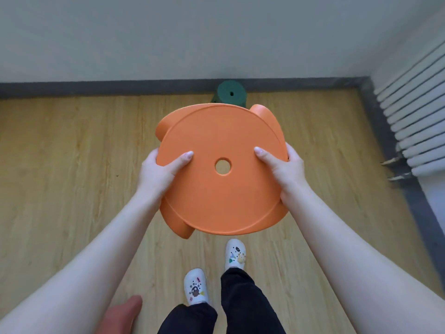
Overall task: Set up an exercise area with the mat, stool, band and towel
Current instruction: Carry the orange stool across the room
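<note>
Both hands, left (160,170) and right (282,168), gripped the orange stool's (224,189) seat rim, held above the floor (72,153); green stool (230,94) by wall.

Orange stool (224,189), dark green stool (230,94) behind, pale wood-grain floor (60,153), white clogs (196,286) (colourful charms).

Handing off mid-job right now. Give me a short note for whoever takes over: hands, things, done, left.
The left hand and the right hand each grip the rim of the orange stool, thumbs on the seat; it looks lifted above the wooden floor. A green stool stands by the wall ahead. Mat, band and towel are out of view. Done: stool picked up. Left: set it down, then place mat, band and towel.
</note>
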`<state>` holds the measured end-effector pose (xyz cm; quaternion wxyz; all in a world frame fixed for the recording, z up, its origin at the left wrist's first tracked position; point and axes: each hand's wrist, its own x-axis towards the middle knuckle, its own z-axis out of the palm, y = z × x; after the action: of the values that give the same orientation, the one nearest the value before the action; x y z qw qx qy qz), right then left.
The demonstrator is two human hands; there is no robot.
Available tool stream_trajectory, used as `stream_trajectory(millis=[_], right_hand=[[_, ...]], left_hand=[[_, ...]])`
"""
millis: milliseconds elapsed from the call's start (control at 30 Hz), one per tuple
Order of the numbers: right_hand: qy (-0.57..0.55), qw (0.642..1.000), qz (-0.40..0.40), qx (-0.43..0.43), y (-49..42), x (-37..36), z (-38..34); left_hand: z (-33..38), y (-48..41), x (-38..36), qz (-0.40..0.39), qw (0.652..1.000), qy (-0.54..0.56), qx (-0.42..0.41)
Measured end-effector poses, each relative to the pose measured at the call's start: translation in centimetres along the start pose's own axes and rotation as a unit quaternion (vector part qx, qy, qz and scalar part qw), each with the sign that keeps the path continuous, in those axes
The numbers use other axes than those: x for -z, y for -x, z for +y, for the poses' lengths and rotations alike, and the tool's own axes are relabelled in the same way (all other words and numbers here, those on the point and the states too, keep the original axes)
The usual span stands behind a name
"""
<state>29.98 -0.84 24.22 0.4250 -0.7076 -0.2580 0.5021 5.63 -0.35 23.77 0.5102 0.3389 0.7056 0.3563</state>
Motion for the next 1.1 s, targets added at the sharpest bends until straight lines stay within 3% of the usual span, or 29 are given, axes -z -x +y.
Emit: stream_trajectory(millis=[300,567,733,1100], right_hand=[[-0.084,0.985,0.149,0.027,9.2,11.7,-2.4],[-0.143,0.95,0.276,0.016,16.7,25.5,1.1],[-0.172,0.924,0.342,0.008,21.8,35.4,5.1],[-0.248,0.828,0.503,-0.004,37.3,61.7,18.9]], left_hand=[[6.9,9.1,-6.3,-0.149,0.985,-0.033,-0.078],[8.5,19.8,-17.5,-0.259,0.952,-0.1,-0.125],[6.9,28.1,-25.7,-0.323,0.927,-0.139,-0.135],[-2.8,53.6,-45.9,-0.472,0.844,-0.21,-0.145]])
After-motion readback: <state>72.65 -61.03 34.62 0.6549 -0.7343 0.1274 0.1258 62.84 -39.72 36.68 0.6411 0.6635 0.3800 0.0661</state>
